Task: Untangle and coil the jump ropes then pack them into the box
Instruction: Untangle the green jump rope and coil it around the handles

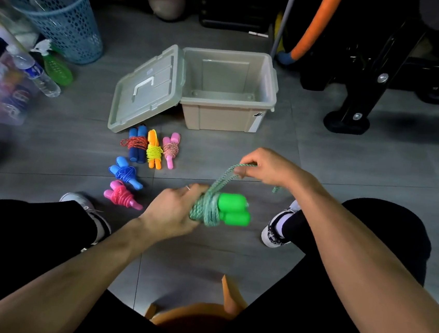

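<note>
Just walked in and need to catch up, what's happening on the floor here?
A seated person is winding a green jump rope: the left hand grips the bundle while the right hand pinches the loose cord. Five coiled ropes lie on the floor beside the open box, which looks empty.

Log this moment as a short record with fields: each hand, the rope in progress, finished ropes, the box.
left hand: grips the green jump rope at its wrapped handles
right hand: pinches the loose green cord, pulled up taut
finished ropes: five coiled bundles on the floor, dark blue, orange, pale pink, blue, hot pink
box: open, nothing visible inside
lid: leaning against the box's left side
</note>
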